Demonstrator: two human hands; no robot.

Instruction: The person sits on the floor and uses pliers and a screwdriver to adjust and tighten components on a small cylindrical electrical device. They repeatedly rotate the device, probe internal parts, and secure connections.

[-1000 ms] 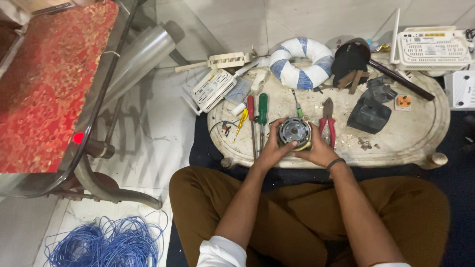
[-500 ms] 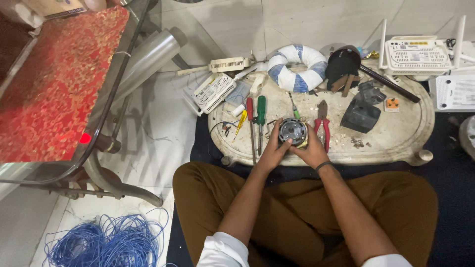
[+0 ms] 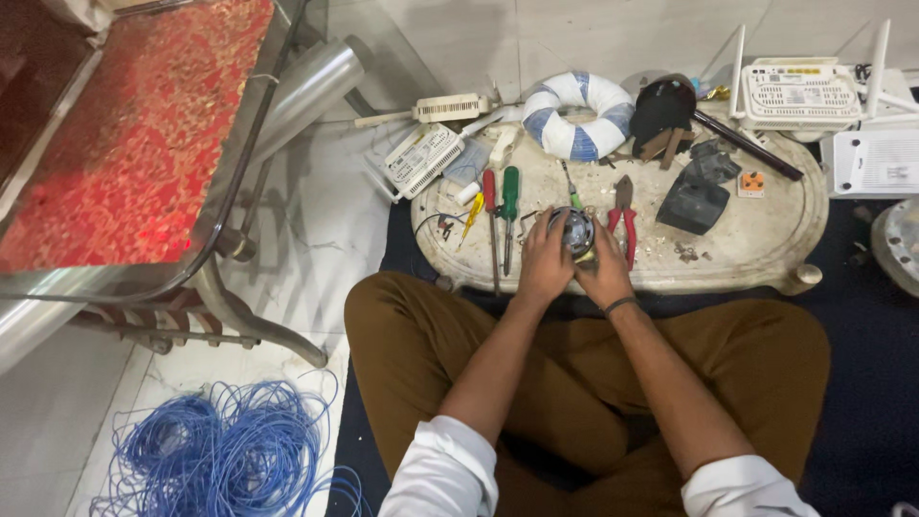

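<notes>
At the near edge of the low table (image 3: 756, 254), both hands are gripping a small round metal part (image 3: 577, 231): left hand (image 3: 544, 260) wrapping its left side, right hand (image 3: 605, 271) closing on the right and underside. Fingers are covering most of the part, so its type is hard to make out. Screwdrivers (image 3: 500, 215) are lying just left, pliers (image 3: 624, 215) just right. Router (image 3: 802, 93) is sitting at the far right, antennas cut off. Blue wire (image 3: 225, 450) is running off the frame bottom.
</notes>
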